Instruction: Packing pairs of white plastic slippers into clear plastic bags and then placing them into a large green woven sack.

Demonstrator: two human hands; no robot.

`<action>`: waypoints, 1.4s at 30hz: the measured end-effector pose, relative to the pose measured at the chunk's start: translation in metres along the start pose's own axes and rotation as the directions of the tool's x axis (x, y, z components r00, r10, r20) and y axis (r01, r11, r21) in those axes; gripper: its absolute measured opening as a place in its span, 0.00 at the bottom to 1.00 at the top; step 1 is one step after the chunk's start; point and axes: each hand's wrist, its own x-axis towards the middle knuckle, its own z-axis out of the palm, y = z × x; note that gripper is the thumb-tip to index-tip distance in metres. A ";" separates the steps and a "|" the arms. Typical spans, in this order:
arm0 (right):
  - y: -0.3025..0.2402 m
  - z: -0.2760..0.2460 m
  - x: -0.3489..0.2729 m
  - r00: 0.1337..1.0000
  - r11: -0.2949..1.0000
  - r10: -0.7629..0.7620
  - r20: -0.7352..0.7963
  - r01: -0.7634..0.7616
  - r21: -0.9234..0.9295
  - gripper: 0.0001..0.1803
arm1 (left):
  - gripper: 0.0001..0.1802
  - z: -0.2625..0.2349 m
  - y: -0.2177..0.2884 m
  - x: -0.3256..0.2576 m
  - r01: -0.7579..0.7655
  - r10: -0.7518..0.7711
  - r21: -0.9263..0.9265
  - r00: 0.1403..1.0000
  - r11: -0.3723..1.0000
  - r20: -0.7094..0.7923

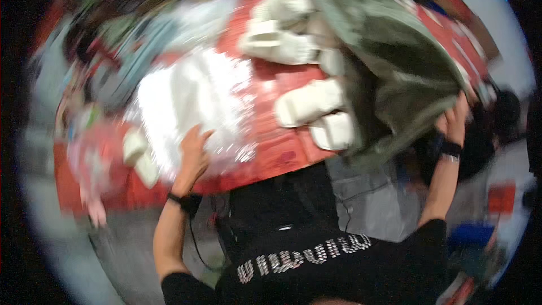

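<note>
While the left hand [193,149] lies flat with fingers spread on the shiny white cloth [192,101] on the red table [282,147], the right hand [454,118] pinches the green jacket [389,62] by its edge. I think it should lift slowly, clear of the white shoes [310,104] beside it.

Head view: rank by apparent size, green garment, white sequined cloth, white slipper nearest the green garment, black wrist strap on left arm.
1. Green garment, gripped by the right hand.
2. White sequined cloth, under the left hand; motion blur smears its edges, so the gap is unsure.
3. White slipper.
4. Black wrist strap.
</note>
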 end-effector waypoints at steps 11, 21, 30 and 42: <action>-0.160 -0.003 -0.103 0.945 0.978 -0.075 -0.320 0.133 0.162 0.19 | 0.34 0.020 0.197 0.118 -0.287 0.451 -0.525 0.867 0.801 0.214; -0.178 -0.108 -0.170 0.746 0.839 -0.543 -0.386 0.463 -0.286 0.22 | 0.34 0.139 0.055 0.103 -0.260 0.236 0.013 0.895 0.965 0.378; -0.058 -0.064 -0.216 0.986 0.992 0.104 -0.127 -0.095 0.079 0.22 | 0.37 0.071 0.171 0.163 0.472 0.186 -0.822 0.820 0.317 0.542; 0.072 0.017 -0.272 0.264 0.666 0.746 0.612 -0.265 -0.697 0.33 | 0.33 0.024 0.242 0.103 0.608 0.475 -0.793 0.688 0.035 0.549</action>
